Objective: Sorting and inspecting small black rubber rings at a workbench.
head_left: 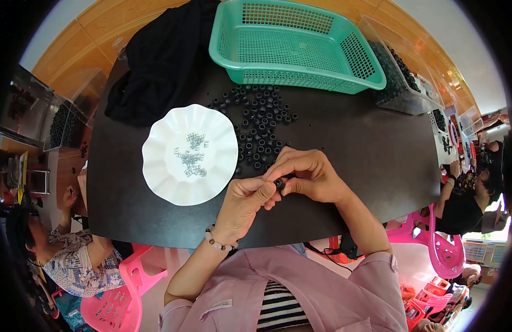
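left hand (242, 202) and right hand (308, 174) meeting fingertip to fingertip over the near half of the dark tabletop (372, 149), both pinched shut on one small black ring (278, 183) held between them. left thumb and forefinger pressed against the ring from the left, right fingers curled around it from the right. beaded bracelet (220, 243) on the left wrist, near the tabletop's near edge.

just beyond the hands, toward the tabletop's middle, a loose scatter of black rings (258, 124) lying flat, reaching up to the front wall of a green plastic basket (294, 47) at the far edge. left of the scatter, a white scalloped dish (156, 160) holding a small heap of tiny silvery metal pieces (192, 157). black cloth (161, 61) bunched at the far left corner, beside the basket.

at the far right corner, a clear plastic box (400, 77) filled with more black parts. off the tabletop: pink plastic chairs (120, 299) at lower left and lower right, another person in a patterned top (73, 260) seated past the left edge, other people past the right edge.
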`<move>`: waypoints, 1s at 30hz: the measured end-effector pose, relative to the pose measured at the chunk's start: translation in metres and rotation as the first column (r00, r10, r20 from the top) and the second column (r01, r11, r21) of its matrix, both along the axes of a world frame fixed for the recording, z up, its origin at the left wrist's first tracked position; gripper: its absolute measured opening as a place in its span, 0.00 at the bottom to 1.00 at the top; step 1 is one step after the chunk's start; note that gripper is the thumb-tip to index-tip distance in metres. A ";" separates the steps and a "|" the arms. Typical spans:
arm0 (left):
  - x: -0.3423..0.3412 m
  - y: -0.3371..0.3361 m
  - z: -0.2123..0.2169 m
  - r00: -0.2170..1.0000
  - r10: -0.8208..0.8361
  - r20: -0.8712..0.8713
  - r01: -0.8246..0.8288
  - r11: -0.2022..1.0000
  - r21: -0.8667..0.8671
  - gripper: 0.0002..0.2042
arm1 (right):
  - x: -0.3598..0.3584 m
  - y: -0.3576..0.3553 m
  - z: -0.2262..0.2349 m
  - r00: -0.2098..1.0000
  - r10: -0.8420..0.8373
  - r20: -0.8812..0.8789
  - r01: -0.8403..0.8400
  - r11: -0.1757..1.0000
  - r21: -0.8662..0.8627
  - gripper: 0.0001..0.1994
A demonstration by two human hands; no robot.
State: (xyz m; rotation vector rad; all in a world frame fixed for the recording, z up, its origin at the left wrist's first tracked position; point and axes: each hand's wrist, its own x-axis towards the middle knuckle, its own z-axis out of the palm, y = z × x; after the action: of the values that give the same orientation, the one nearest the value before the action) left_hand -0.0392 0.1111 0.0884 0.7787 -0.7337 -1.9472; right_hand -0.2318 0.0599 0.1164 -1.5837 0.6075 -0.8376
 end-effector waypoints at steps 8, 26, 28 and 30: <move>-0.002 0.000 -0.001 0.999 0.019 0.038 -0.018 0.999 -0.027 0.10 | 0.000 0.001 -0.002 0.999 -0.004 -0.045 -0.001 0.994 -0.109 0.13; -0.001 -0.003 0.000 0.981 0.018 -0.192 -0.005 0.998 0.068 0.13 | 0.002 0.006 -0.002 0.990 -0.005 0.142 -0.026 0.976 0.214 0.26; -0.001 -0.003 0.000 0.981 0.016 -0.196 -0.004 0.998 0.061 0.13 | 0.000 0.003 -0.001 0.997 0.032 0.069 -0.040 0.993 0.116 0.25; -0.001 -0.002 -0.001 0.981 0.009 -0.196 0.003 0.998 0.060 0.12 | -0.001 0.001 0.001 0.999 0.039 0.035 -0.042 0.996 0.076 0.24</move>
State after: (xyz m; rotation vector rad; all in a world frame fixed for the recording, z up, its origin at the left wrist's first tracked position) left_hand -0.0397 0.1087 0.0874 0.6120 -0.5565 -2.0169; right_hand -0.2326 0.0606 0.1177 -1.5051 0.5756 -0.8001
